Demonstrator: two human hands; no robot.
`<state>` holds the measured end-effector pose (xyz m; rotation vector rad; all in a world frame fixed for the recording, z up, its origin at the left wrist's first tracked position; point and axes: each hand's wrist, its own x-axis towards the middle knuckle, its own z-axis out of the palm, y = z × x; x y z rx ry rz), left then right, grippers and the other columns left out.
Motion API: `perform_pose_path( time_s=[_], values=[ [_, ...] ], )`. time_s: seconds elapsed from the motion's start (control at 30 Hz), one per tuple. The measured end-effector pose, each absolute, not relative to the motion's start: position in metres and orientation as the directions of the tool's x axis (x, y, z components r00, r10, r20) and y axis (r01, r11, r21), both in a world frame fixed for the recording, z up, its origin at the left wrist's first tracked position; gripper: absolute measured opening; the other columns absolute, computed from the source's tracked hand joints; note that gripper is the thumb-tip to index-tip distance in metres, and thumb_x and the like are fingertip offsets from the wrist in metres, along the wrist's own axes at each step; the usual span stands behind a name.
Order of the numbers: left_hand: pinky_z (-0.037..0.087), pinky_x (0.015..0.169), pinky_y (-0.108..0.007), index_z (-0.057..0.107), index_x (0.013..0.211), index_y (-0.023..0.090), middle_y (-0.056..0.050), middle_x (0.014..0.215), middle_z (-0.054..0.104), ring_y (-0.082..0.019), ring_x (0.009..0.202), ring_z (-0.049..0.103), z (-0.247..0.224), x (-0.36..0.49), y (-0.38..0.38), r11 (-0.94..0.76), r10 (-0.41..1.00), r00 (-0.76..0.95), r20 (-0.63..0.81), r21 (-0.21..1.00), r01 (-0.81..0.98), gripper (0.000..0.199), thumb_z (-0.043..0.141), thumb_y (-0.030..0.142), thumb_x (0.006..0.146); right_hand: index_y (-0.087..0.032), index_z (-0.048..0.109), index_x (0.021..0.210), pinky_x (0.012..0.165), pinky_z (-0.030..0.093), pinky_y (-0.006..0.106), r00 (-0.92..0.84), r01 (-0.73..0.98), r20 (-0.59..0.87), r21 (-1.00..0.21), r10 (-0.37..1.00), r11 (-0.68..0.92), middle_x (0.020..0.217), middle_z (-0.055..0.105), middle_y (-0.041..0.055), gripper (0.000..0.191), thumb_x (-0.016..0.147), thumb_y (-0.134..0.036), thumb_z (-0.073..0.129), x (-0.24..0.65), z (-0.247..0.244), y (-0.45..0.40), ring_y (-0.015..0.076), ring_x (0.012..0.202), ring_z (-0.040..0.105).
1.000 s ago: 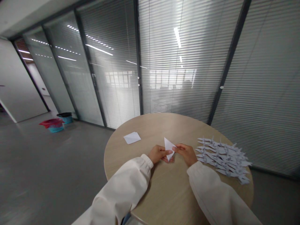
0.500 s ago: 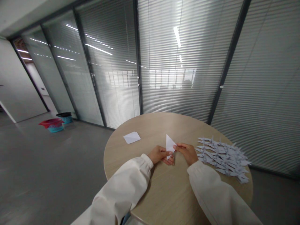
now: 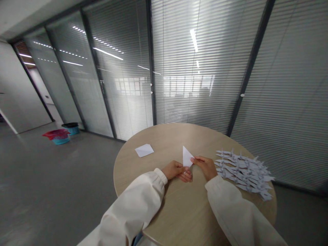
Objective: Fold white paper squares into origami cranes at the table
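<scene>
Folded white paper triangle (image 3: 187,158): smooth, thin, sharp upper tip pointing away from wearer, held between left hand (image 3: 178,171) at lower end and right hand (image 3: 205,166) at right corner; lower tip partly hidden by fingers. Small flat white paper sheets (image 3: 144,150), roughly square, seemingly stacked, lying on left part of round light wood-look table (image 3: 179,208). Many folded white paper figures (image 3: 243,172), pointed wings and upright tips, crowded in rough rows near table's right edge; exact count unclear.

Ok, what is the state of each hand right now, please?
Left hand: closed on the lower end of the folded paper.
Right hand: pinching the paper's right side.
</scene>
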<state>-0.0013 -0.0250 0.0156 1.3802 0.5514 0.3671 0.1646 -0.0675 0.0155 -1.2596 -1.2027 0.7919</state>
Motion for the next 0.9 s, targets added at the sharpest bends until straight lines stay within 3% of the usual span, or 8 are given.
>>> perform_pose_path(
  time_s=[0.13,0.43,0.77,0.9],
  values=[
    [0.046,0.069,-0.038,0.062,0.076,0.006,-0.015,0.077,0.065,-0.022,0.07,0.062,0.015,-0.001,-0.026,0.171,0.526,0.836,-0.156,0.982,0.075,0.046,0.063,0.048,0.058,-0.013,0.067,0.075,0.056,0.043,0.026,0.304,0.135,0.221,-0.973,0.927,0.188,0.064,0.066,0.0033,0.038,0.056,-0.046,0.064,0.163,0.018,-0.069,0.0193,0.061,0.059],
    [0.048,0.065,-0.036,0.063,0.073,0.007,-0.01,0.07,0.066,-0.021,0.066,0.062,0.019,-0.002,-0.027,0.156,0.562,0.808,-0.176,0.982,0.106,0.041,0.066,0.045,0.056,-0.013,0.066,0.073,0.055,0.044,0.027,0.295,0.089,0.203,-0.979,0.933,0.185,0.066,0.067,0.0046,0.039,0.054,-0.047,0.065,0.161,0.02,-0.07,0.0214,0.064,0.06],
    [0.047,0.07,-0.038,0.061,0.08,0.004,-0.019,0.081,0.065,-0.022,0.071,0.063,0.01,-0.001,-0.025,0.242,0.532,0.835,-0.142,0.97,0.011,0.052,0.054,0.053,0.066,-0.013,0.066,0.073,0.055,0.042,0.026,0.328,0.043,0.193,-0.981,0.925,0.19,0.063,0.065,0.0024,0.037,0.054,-0.045,0.067,0.167,0.015,-0.066,0.0173,0.058,0.058],
    [0.047,0.067,-0.035,0.061,0.079,0.006,-0.017,0.077,0.065,-0.02,0.067,0.063,0.009,-0.002,-0.024,0.207,0.529,0.839,-0.123,0.978,0.013,0.046,0.057,0.05,0.065,-0.013,0.066,0.073,0.051,0.041,0.025,0.359,0.023,0.181,-0.982,0.916,0.185,0.06,0.065,0.0017,0.039,0.051,-0.046,0.068,0.168,0.013,-0.064,0.0164,0.054,0.057]
  ],
)
